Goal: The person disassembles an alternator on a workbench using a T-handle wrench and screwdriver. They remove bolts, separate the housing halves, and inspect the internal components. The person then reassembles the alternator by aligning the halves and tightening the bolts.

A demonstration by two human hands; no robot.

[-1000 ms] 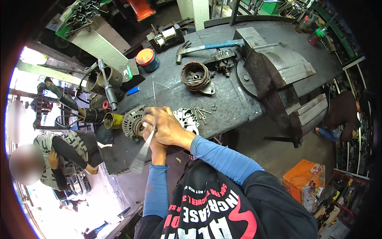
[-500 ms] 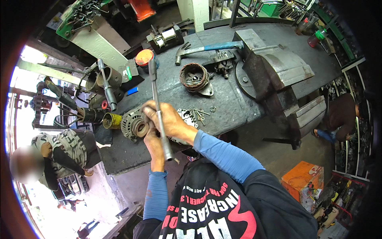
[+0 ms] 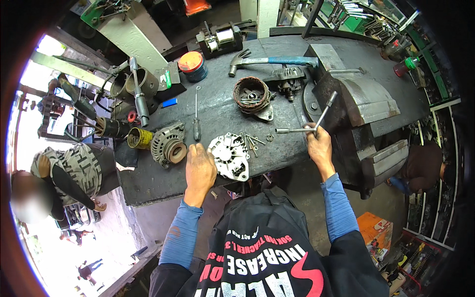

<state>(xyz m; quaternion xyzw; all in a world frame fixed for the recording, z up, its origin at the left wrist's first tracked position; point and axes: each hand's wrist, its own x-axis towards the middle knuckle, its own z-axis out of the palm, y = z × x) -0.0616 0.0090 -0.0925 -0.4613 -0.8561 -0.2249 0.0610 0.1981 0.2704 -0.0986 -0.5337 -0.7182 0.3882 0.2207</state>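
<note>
My right hand [image 3: 319, 146] is closed round a metal socket wrench [image 3: 324, 112] with angled arms, above the bench beside the vise. My left hand [image 3: 200, 171] is at the bench's near edge, its fingers curled and their tips hidden; whether anything is in them I cannot make out. To its left sits an alternator housing with a pulley [image 3: 169, 146]. On its right lies a pale alternator end housing [image 3: 229, 156]. A screwdriver [image 3: 197, 121] lies just beyond my left fingers. Several bolts [image 3: 252, 142] and a nut [image 3: 269, 137] are scattered by the pale housing.
A bench vise [image 3: 354, 99] fills the right side. A copper-wound stator [image 3: 251, 95], a rotor [image 3: 288, 81] and a blue-handled claw hammer [image 3: 269, 61] lie farther back. A yellow can [image 3: 140, 138] and an orange-lidded tub [image 3: 192, 66] stand left. Another person [image 3: 69, 173] is at far left.
My right hand has moved right with the socket wrench, away from the pulley housing. My left hand has let go of that housing and now sits between it and the pale one.
</note>
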